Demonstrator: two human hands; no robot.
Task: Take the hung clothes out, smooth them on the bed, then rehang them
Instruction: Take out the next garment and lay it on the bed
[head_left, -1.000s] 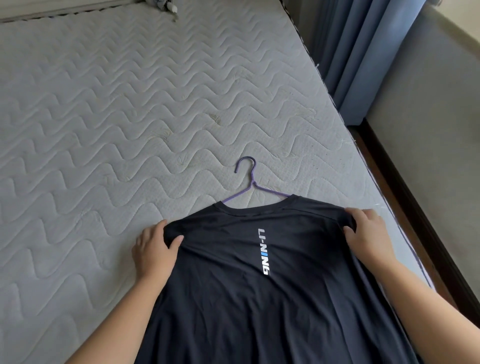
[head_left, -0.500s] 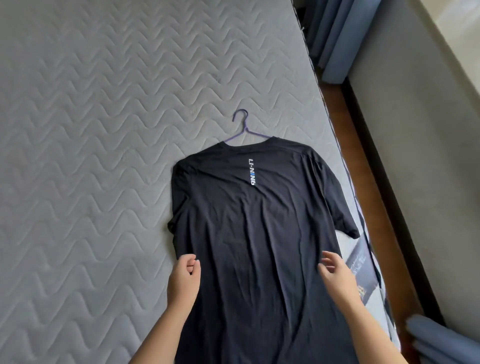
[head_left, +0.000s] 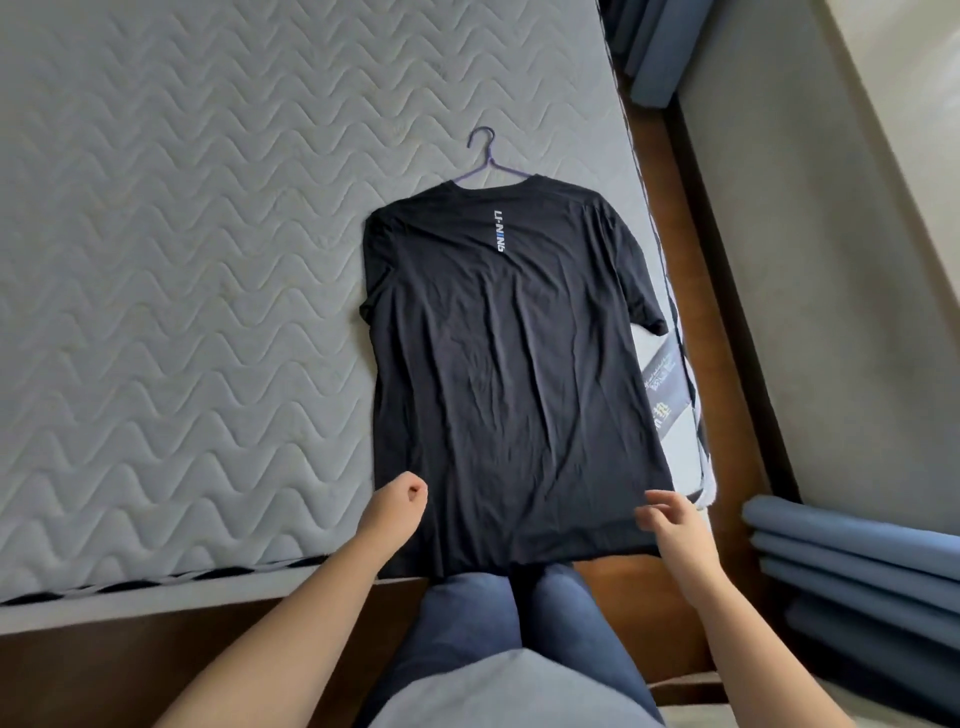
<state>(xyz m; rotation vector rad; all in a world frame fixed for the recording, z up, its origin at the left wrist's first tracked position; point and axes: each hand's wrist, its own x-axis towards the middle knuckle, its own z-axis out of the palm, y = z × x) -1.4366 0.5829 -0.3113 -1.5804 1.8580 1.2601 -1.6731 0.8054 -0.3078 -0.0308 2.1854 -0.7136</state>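
Note:
A black T-shirt (head_left: 511, 374) with a white vertical logo lies flat, back side up, on the grey quilted mattress (head_left: 182, 286), its hem at the bed's near edge. A purple wire hanger (head_left: 485, 156) sticks out of the collar, hook pointing away from me. My left hand (head_left: 397, 506) is curled into a loose fist at the shirt's lower left edge. My right hand (head_left: 670, 522) hovers over the lower right corner of the hem, fingers spread and holding nothing.
A brown wooden bed frame (head_left: 156, 660) runs along the near edge. Blue curtains hang at the top right (head_left: 649, 52) and lower right (head_left: 852, 571). A narrow strip of wooden floor (head_left: 696, 260) separates the bed from the grey wall.
Both hands slid from the shirt's shoulders down its sides to the hem, flattening the fabric. The view pulled back, so the whole shirt and bed edge now show.

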